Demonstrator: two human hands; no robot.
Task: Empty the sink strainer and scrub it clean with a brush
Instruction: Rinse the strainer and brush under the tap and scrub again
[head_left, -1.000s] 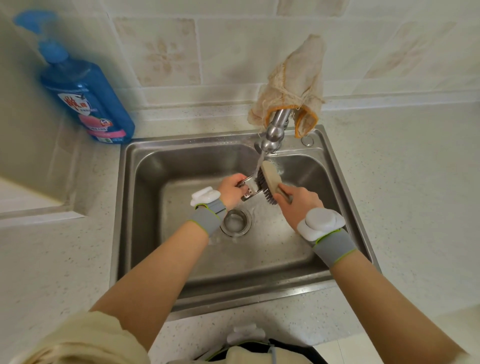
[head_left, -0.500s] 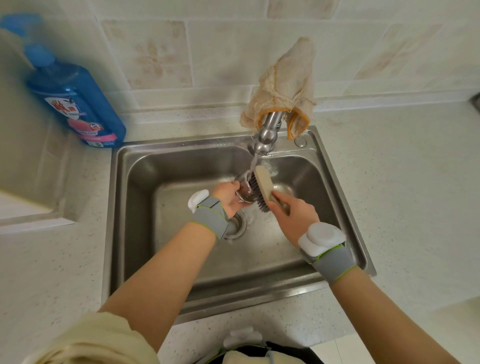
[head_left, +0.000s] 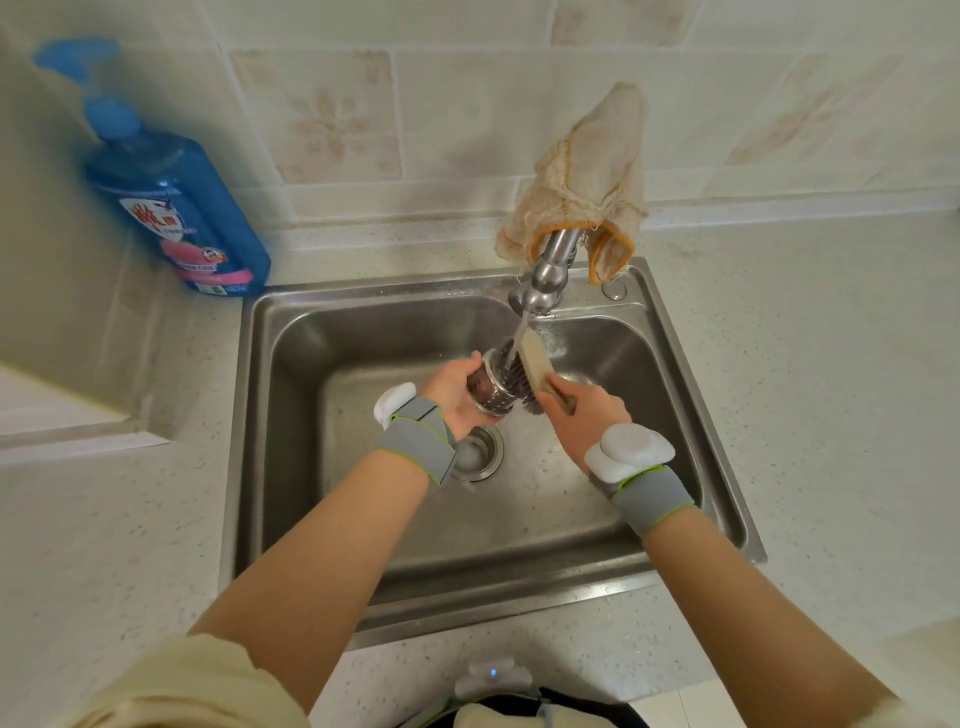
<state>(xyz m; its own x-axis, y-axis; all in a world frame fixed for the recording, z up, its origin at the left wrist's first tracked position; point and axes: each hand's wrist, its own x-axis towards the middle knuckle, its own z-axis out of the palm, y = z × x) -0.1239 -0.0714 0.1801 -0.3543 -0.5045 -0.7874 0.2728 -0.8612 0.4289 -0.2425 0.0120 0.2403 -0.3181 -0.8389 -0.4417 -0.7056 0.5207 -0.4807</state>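
Observation:
My left hand (head_left: 453, 396) grips the metal sink strainer (head_left: 489, 391), a perforated steel cup, above the middle of the steel sink (head_left: 291, 415). My right hand (head_left: 584, 420) holds a scrub brush (head_left: 534, 368) with a pale wooden back and dark bristles, pressed against the strainer's right side. Water runs from the faucet (head_left: 548, 273) onto the brush and strainer. The open drain hole (head_left: 480, 451) lies just below the strainer, partly hidden by my left wrist.
A blue pump bottle of soap (head_left: 174, 208) stands on the counter at the sink's back left corner. A worn cloth (head_left: 579, 179) hangs over the faucet. Speckled countertop (head_left: 831, 395) surrounds the sink, and a tiled wall runs behind.
The strainer has turned in my left hand so its perforated side now shows, and the brush has shifted along it under the running water. Both hands stay at the same spot above the drain.

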